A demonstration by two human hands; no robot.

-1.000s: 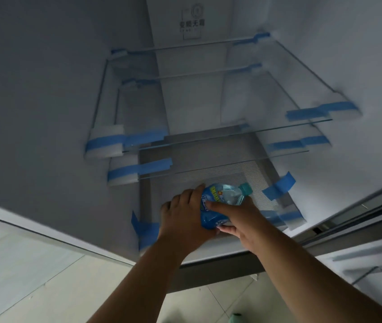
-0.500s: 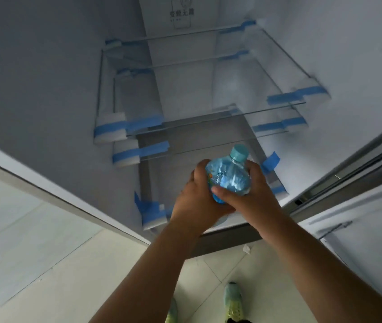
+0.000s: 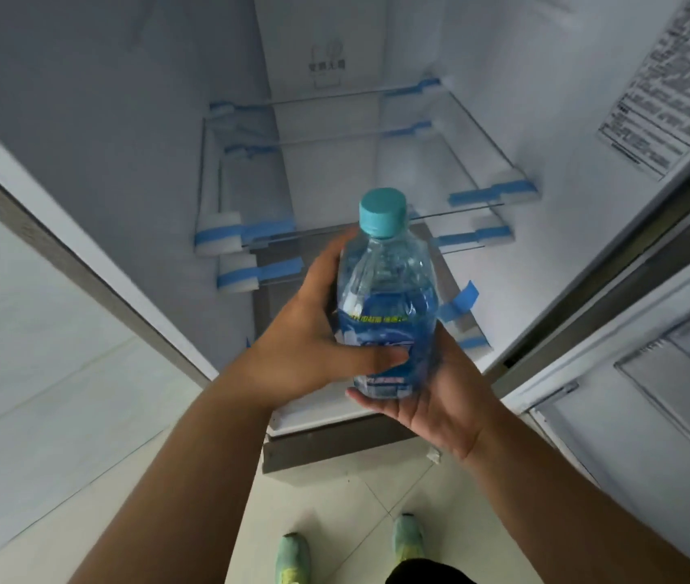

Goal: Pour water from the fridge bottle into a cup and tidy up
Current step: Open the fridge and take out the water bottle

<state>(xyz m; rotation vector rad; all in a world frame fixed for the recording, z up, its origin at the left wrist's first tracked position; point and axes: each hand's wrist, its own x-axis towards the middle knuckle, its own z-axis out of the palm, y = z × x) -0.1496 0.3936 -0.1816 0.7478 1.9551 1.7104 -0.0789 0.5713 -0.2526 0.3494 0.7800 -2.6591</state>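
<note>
A clear water bottle (image 3: 385,297) with a blue label and a teal cap stands upright in both my hands, in front of the open fridge (image 3: 124,120). My left hand (image 3: 314,343) grips its left side, thumb lying across the label. My right hand (image 3: 431,398) cups the bottle's base and right side from below, palm up, fingers hidden behind the bottle. No cup is in view.
Glass shelves (image 3: 335,229) with blue tape and white foam blocks fill the fridge interior. The open fridge door (image 3: 651,373) stands at the right, with a printed sticker (image 3: 672,90) on the inner wall. Pale tiled floor (image 3: 335,520) and my green shoes (image 3: 408,537) lie below.
The bottle came off the low fridge shelf, rose and moved out toward me, turning upright. My right hand shifted from its side to under its base.
</note>
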